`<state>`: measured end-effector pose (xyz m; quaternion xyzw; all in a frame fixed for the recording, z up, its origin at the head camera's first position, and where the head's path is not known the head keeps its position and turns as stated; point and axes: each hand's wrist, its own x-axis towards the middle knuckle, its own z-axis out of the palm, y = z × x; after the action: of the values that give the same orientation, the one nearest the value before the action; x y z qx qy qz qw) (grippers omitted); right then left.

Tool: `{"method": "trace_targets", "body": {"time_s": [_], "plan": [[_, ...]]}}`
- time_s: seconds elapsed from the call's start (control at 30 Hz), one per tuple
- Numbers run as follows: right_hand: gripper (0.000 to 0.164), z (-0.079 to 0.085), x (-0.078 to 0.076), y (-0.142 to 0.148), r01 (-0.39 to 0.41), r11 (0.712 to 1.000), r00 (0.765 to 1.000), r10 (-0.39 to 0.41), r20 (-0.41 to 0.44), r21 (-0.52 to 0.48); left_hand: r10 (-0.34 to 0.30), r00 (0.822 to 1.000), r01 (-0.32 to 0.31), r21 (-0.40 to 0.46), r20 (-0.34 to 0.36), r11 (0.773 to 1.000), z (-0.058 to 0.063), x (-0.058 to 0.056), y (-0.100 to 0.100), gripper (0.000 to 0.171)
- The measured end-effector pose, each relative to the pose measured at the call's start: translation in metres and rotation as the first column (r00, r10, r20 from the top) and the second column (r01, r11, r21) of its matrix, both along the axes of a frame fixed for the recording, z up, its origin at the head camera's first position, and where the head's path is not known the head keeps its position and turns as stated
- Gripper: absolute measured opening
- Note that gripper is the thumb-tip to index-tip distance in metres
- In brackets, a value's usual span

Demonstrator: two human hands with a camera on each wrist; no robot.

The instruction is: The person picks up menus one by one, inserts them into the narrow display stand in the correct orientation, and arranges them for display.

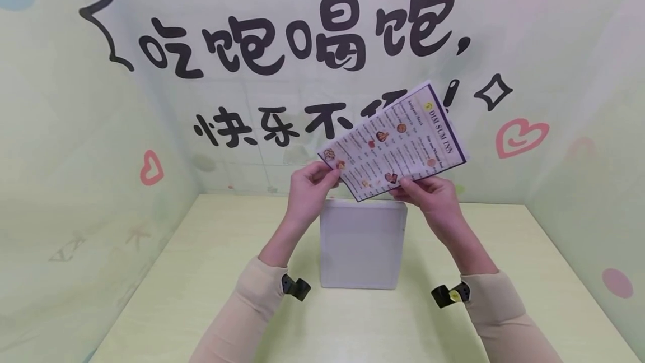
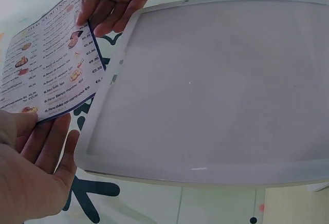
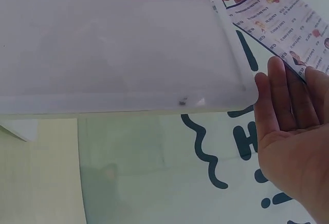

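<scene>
My left hand (image 1: 311, 188) and right hand (image 1: 437, 199) are pinching the menu (image 1: 390, 147) between thumb and fingers along its lower edges, tilted near the top of the white board (image 1: 360, 248), so light, even pressure should be sparing the paper creases.

White panel (image 1: 361, 245) on pale table (image 1: 206, 251)

Purple-edged menu (image 1: 392, 147) (seemingly folded): held aloft, tilted.
</scene>
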<state>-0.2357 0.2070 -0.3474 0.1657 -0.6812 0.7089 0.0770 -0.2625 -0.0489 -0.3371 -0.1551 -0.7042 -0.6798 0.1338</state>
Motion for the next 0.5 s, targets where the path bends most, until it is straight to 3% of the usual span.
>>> {"method": "trace_targets", "body": {"time_s": [0.5], "plan": [[0.039, -0.0009, -0.0046, -0.0001, 0.052, 0.998, 0.998, -0.054, 0.041, 0.046, -0.007, 0.998, 0.006, 0.014, 0.067, 1.0, -0.0053, -0.0039, 0.0052, 0.012]]}}
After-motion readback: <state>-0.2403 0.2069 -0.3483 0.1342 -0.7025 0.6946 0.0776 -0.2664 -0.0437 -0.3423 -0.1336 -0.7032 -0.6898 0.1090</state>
